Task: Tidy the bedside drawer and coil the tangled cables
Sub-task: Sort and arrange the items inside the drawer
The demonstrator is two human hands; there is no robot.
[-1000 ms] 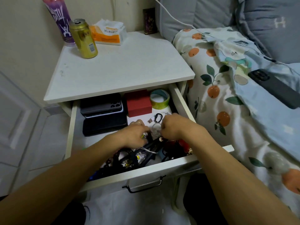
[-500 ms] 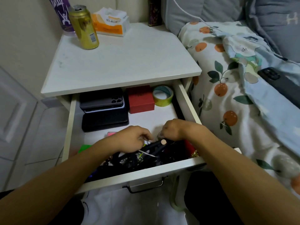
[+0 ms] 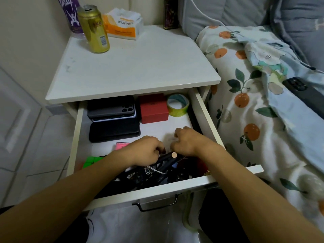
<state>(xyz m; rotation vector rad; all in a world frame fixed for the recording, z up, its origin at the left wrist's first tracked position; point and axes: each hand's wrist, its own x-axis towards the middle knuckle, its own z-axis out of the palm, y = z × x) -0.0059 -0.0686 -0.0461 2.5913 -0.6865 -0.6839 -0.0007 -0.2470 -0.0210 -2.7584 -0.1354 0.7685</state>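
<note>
the white pull-out drawer [image 3: 206, 118] is crowded along its front by a dark tangle of black cables [image 3: 157, 174], with both hands above it. bare white floor shows mid-drawer, between the hands and the red square box [image 3: 153, 109]. the back row is blocked: stacked dark phone cases [image 3: 112, 118] on the left, the box, then the yellow-green tape roll [image 3: 178, 106]. the white table [image 3: 133, 71] overhangs that row. its front half lies bare; a gold can [image 3: 95, 28] and an orange-white tissue pack [image 3: 122, 25] stand at its rear.

On the nightstand top [image 3: 133, 72] stand a gold can [image 3: 94, 28], a purple bottle [image 3: 71, 14] behind it, a tissue pack [image 3: 122, 23] and a dark box [image 3: 171, 13]. A black phone [image 3: 305, 95] lies on the fruit-print bedding [image 3: 245, 120].
</note>
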